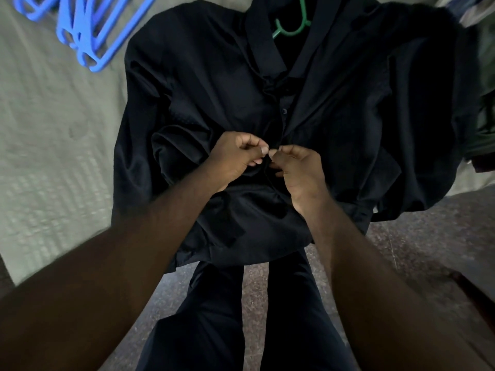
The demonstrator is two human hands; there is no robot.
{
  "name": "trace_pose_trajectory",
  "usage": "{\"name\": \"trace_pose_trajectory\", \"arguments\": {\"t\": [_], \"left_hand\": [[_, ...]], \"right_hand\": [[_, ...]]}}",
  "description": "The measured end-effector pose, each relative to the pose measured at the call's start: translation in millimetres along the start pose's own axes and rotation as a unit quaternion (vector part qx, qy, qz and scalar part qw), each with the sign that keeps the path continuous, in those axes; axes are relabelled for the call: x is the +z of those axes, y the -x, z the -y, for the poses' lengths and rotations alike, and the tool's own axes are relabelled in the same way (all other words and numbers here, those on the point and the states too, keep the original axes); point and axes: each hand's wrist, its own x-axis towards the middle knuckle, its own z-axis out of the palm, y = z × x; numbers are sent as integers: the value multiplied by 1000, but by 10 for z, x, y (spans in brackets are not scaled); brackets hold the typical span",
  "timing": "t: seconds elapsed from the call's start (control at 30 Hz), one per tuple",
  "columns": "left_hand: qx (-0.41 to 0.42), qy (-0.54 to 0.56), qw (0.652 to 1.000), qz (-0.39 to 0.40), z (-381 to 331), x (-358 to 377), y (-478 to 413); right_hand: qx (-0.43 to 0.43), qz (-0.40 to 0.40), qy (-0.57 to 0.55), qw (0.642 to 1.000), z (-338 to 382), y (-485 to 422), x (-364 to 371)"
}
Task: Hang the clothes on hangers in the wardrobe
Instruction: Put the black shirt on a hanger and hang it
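Pale grey-green bed (53, 116) carrying black button-front shirt (214, 84), spread face up, hem over bed edge, green plastic hanger (292, 33) inside its collar. Mid-front, left hand (235, 156) and right hand (300, 167) meeting, both pinching shirt's button edges. Blue plastic hangers (80, 22) piled near shirt's shoulder.

I get one wide-angle view from the head, facing forward and steeply down, close above the black button-up shirt (214, 89); blue plastic hangers (88, 30) at eleven o'clock, speckled stone floor (417, 236) at five.
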Motion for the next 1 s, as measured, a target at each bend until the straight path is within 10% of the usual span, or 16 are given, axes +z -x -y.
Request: {"name": "trace_pose_trajectory", "arguments": {"t": [0.27,0.57,0.8,1.0], "left_hand": [[-7,-13,1000,2,-62,13,43],[-30,21,999,-4,-204,92,-21],[-79,201,974,65,-296,36,6],[116,-65,989,-68,-441,84,-172]], "right_hand": [[-14,41,-1,999,-27,9,-67],[-145,-62,256,954,133,54,-17],[74,72,-114,988,293,-35,-180],[18,18,-93,995,448,-91,-160]]}}
